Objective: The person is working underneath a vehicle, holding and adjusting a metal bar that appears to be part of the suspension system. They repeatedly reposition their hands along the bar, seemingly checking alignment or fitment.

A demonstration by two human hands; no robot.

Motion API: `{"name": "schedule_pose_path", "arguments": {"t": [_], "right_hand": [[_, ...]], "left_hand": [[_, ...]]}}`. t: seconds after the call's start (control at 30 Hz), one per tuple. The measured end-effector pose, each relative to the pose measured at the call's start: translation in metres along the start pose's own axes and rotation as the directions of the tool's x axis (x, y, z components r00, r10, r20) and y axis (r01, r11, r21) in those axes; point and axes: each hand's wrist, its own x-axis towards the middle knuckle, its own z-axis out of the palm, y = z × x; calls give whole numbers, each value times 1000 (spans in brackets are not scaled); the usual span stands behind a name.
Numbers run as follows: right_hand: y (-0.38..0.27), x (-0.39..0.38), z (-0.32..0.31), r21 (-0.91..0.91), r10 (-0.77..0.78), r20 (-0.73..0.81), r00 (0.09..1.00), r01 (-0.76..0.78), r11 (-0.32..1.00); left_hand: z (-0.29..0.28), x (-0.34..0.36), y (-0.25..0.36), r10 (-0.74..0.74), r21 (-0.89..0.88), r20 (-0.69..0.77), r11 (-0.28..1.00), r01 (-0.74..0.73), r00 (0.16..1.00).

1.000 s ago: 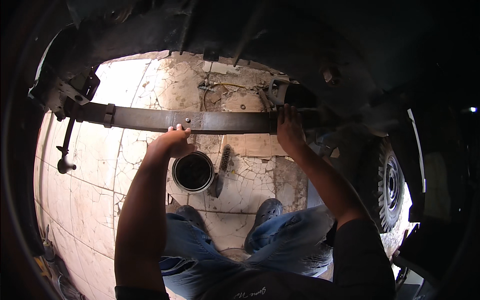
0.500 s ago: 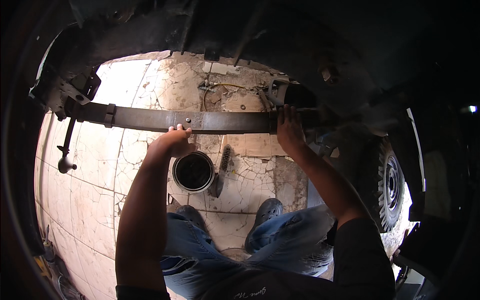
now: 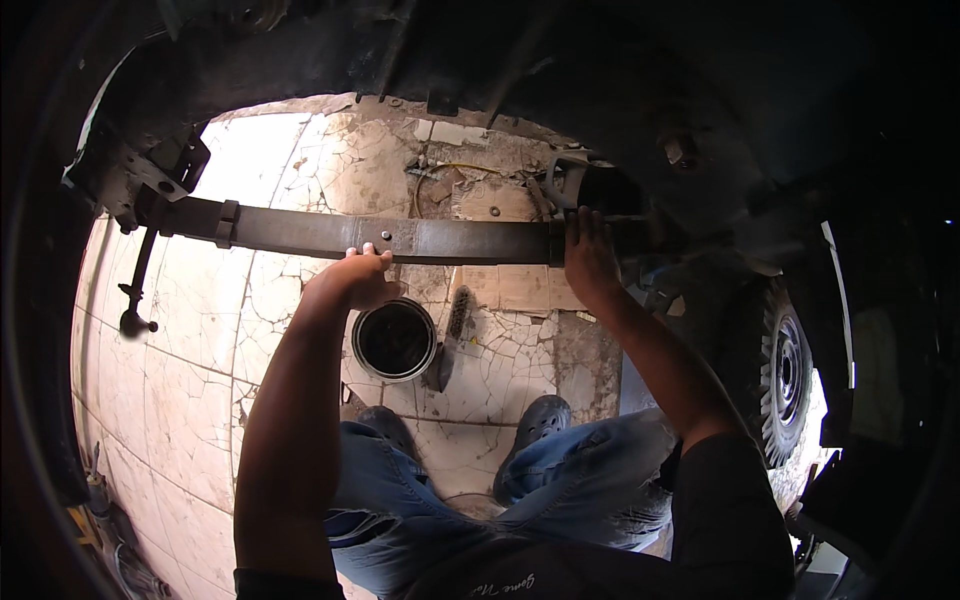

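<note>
A long dark metal leaf spring (image 3: 300, 232) runs across under a vehicle's wheel arch, bolted to a bracket (image 3: 140, 180) at its left end. My left hand (image 3: 355, 278) grips the spring from below near its middle, fingers curled over the top edge. My right hand (image 3: 588, 255) holds the spring further right, by a clamp next to the dark axle area. Both forearms reach up from below. My legs in blue jeans and dark shoes (image 3: 540, 420) stand on the tiled floor beneath.
An open round tin can (image 3: 394, 340) sits on the cracked white floor below the spring, with a brush (image 3: 455, 325) beside it. A thin rod (image 3: 135, 290) hangs from the left bracket. A tyre (image 3: 785, 370) stands at the right.
</note>
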Motion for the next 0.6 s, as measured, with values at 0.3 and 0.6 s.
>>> {"name": "schedule_pose_path", "arguments": {"t": [0.3,0.6], "right_hand": [[-8,-28,-12,-33,-68,64,996,70,997],[9,2,7,5,-57,-52,997,57,998]], "left_hand": [[1,-6,-12,44,-15,-16,999,-44,999],[-4,-5,1,7,21,5,1000,-7,1000]]}}
